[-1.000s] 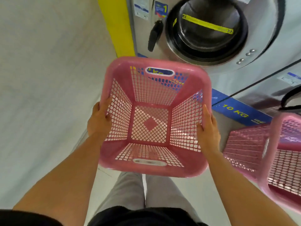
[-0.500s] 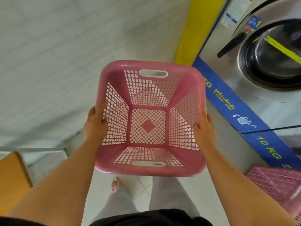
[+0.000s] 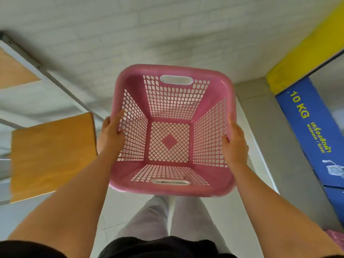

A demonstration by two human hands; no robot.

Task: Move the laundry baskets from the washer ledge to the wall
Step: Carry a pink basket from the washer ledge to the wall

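An empty pink lattice laundry basket (image 3: 172,189) with two white handle slots hangs in the air in front of me, above the floor. My left hand (image 3: 109,136) grips its left rim and my right hand (image 3: 235,144) grips its right rim. The white brick wall (image 3: 130,34) lies straight ahead, beyond the basket. A sliver of another pink basket (image 3: 337,236) shows at the lower right edge.
The grey washer ledge (image 3: 275,146) runs along the right, under a blue "10 KG" panel (image 3: 312,131) and a yellow strip (image 3: 301,58). A wooden-topped table with a metal frame (image 3: 50,151) stands at the left. My legs are below, on a pale tiled floor (image 3: 115,211).
I have turned left with the basket held in both hands. The washer door has left the view, the wall now faces me, and the wooden table has come in at the left.
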